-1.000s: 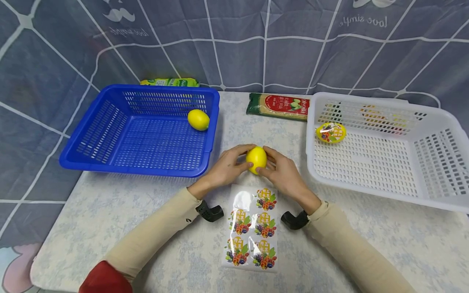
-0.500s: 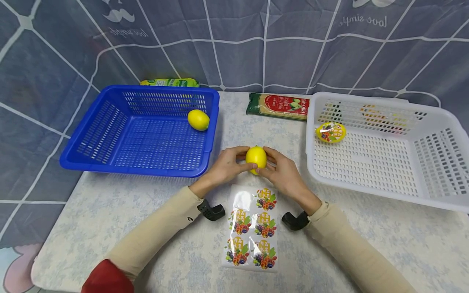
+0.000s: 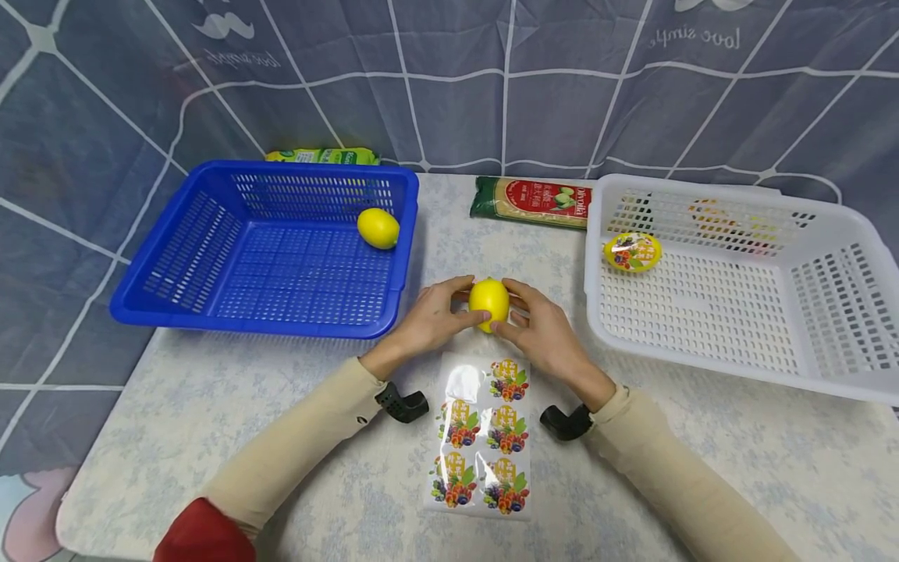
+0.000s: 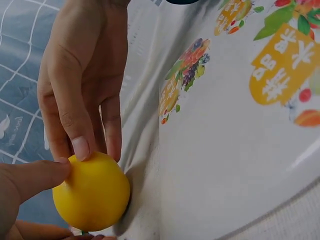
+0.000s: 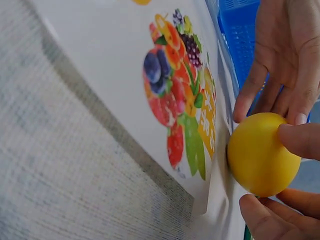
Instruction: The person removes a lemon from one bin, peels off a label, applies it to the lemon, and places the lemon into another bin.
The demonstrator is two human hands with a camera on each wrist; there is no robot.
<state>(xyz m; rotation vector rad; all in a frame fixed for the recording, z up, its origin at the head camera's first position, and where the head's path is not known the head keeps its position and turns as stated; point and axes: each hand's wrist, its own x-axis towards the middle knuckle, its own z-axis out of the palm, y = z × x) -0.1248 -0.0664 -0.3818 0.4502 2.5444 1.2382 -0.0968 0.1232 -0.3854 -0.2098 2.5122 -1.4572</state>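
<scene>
From the left, the left hand [image 3: 430, 318] reaches in, fingers curled against a yellow lemon [image 3: 488, 304] standing on the surface [image 3: 211, 406]. The right hand [image 3: 541, 332] clasps the lemon's other side with thumb and fingertips. The lemon sits between both hands, just beyond the sticker sheet [image 3: 481, 437].
</scene>
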